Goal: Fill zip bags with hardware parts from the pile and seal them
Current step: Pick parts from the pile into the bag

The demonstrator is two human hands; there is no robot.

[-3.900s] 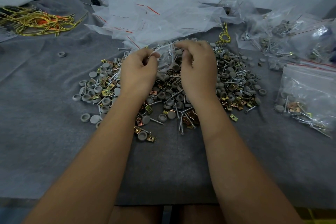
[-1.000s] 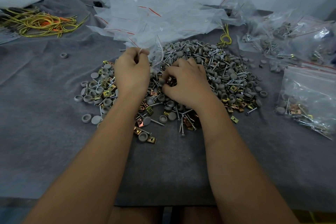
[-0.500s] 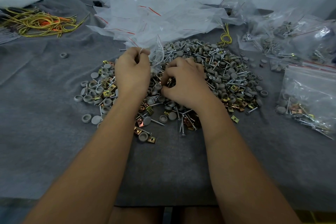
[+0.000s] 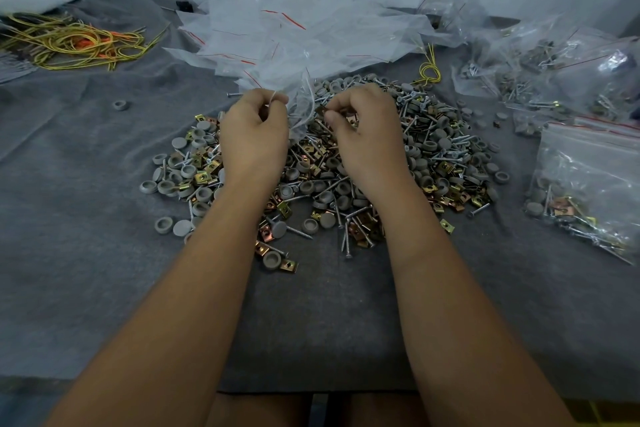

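Since half a second ago your right hand has lifted off the pile and come up toward the bag mouth; a second ago it was down in the parts, grabbing. Left hand has barely shifted.

Desk with grey cloth carries everything. Heap of empty zip bags sits at the back, touching the far edge of the pile of screws, grey caps and brass clips mid-desk. Filled bags lie well off to the right.

The bag you're filling is between your hands, just above the pile. Left fingers are curled, pinching its rim. Right fingers are curled round a brass clip, maybe more; can't tell how many.

Handling, my read: the bag is thin, limp and slippery film, so hold it at the stiffer zip strip, not the wall, and keep the mouth open. Screw tips could poke through. Parts are small, hard and light singly, but weight adds up, so support the bottom. Clips snag; drop them in, don't push.
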